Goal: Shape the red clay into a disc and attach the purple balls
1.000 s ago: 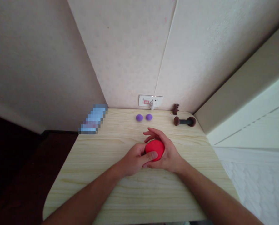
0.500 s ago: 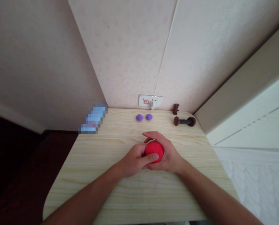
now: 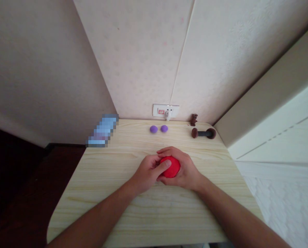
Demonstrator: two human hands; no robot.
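A smooth red ball of what looks like modelling clay (image 3: 173, 168) is between my two hands, over the middle of the table. My left hand (image 3: 149, 172) grips it from the left, its thumb lying across the top and its other fingers partly hidden underneath. From the right, my right hand (image 3: 186, 170) curls round the ball, fingers over the far side and thumb along the near side. Beyond my hands, two small purple lumps (image 3: 154, 129) rest side by side on the tabletop.
The pale wood-grain table (image 3: 112, 213) meets the wall, where a socket (image 3: 166, 110) holds a white plug. At the back right are a brown dumbbell-shaped object (image 3: 203, 133) and a small dark brown figure (image 3: 194, 119). A blurred-out phone-like object (image 3: 103, 131) is at the back left.
My left thumb has slid up and left over the red ball. The fingers of my right hand have closed in around its far side. The purple lumps have stayed put.
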